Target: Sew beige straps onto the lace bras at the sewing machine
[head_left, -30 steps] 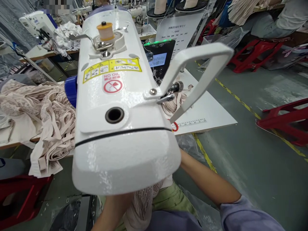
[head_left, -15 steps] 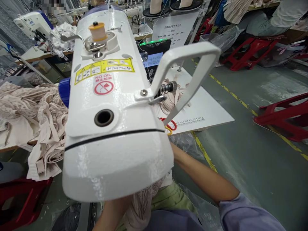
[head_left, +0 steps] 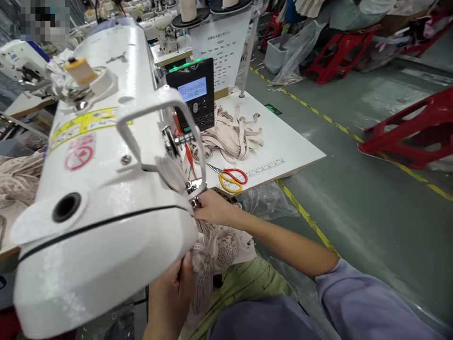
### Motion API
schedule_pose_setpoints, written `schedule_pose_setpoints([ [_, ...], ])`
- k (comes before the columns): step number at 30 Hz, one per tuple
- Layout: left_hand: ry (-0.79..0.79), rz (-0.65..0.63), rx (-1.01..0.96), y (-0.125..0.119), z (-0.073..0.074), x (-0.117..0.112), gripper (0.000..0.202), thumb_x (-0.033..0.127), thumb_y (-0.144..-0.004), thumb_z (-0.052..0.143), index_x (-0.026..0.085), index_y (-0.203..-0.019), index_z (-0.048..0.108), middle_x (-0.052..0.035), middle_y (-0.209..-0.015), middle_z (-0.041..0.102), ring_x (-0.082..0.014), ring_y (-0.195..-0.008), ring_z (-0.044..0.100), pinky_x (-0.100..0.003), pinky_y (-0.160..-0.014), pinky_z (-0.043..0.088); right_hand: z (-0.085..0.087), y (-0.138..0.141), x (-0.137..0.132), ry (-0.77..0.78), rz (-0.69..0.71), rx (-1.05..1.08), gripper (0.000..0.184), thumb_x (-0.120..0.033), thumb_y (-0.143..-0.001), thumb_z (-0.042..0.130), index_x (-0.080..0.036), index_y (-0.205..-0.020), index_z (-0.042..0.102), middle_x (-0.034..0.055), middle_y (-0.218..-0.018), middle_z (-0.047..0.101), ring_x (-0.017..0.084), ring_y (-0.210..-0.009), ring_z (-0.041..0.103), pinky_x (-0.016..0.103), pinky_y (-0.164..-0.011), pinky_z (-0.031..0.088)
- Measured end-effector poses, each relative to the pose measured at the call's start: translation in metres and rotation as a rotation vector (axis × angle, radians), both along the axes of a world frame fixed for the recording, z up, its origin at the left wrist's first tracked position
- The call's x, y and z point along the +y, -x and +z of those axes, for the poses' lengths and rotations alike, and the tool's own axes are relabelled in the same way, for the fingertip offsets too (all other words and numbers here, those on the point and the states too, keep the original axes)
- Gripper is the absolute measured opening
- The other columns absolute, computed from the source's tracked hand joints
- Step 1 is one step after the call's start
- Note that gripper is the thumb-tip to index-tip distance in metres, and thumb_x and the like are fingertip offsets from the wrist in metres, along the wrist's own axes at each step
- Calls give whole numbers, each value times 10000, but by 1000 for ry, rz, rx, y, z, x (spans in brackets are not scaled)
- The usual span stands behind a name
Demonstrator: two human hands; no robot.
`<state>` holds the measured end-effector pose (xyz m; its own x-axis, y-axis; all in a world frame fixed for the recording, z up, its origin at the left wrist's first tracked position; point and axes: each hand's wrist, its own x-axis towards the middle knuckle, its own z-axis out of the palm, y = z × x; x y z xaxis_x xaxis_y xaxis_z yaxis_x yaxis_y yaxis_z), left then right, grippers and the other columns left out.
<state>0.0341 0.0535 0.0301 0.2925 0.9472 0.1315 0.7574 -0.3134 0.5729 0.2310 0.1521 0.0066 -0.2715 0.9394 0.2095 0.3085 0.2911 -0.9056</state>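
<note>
A big white sewing machine [head_left: 99, 189] fills the left of the view. My right hand [head_left: 212, 208] reaches under its head near the needle area, fingers pinched on beige lace fabric [head_left: 221, 245]. My left hand [head_left: 173, 288] is below the machine's front end, fingers closed on the same lace piece, which hangs down toward my lap. Both fingertips are partly hidden by the machine.
Red-and-yellow scissors [head_left: 230, 178] lie on the white table [head_left: 283, 141], beside a pile of beige straps [head_left: 230, 134]. A control panel [head_left: 193, 94] stands behind. More fabric lies at far left [head_left: 17, 174]. Red stools [head_left: 414, 132] stand on the floor with yellow tape lines.
My head has shifted right, so the machine now appears further left and both hands with the lace have come into sight. The scissors and strap pile are now uncovered.
</note>
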Motion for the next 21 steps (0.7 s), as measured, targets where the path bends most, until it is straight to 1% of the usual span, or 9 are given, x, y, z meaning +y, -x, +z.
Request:
schedule_pose_setpoints([
  [3,-138,-94,87,2,-2,1,305,289,-943,474,209,-1069,741,-36,-973,784,-177,-778,750,-206,-650,562,-9,5,3,-59,-17,60,106,-118,-722,642,-153,-819,616,1,-858,579,142,-758,522,235,-666,404],
  [6,-210,-107,135,2,-2,1,302,273,-947,472,185,-1069,734,-44,-933,787,-180,-782,747,-212,-671,557,-12,10,4,-86,-70,55,107,-112,-729,650,-156,-825,630,17,-928,599,156,-818,552,248,-731,424],
  [9,-225,-75,183,3,-3,-1,301,286,-953,472,199,-1081,731,-37,-905,787,-169,-697,731,-209,-587,528,-14,14,3,-101,-102,33,112,-116,-744,661,-162,-845,640,31,-1004,614,167,-886,575,258,-789,433],
  [12,-216,-75,201,4,-5,-3,307,304,-957,472,217,-1109,725,-34,-889,787,-156,-635,711,-204,-511,480,-15,13,2,-124,-99,56,134,-118,-759,663,-165,-883,643,34,-1035,618,166,-923,580,258,-815,434],
  [17,-257,-121,203,3,-8,-2,305,292,-953,488,200,-1130,719,-64,-933,785,-141,-609,703,-195,-480,439,-13,9,0,-101,-96,30,104,-112,-764,638,-164,-854,631,39,-1016,599,162,-890,562,253,-767,423],
  [21,-266,-128,208,0,-8,-2,304,282,-950,497,211,-1155,709,-62,-930,785,-148,-636,710,-200,-517,449,-13,6,-1,-99,-90,68,94,-115,-764,615,-160,-847,616,30,-1006,576,140,-822,546,242,-714,408],
])
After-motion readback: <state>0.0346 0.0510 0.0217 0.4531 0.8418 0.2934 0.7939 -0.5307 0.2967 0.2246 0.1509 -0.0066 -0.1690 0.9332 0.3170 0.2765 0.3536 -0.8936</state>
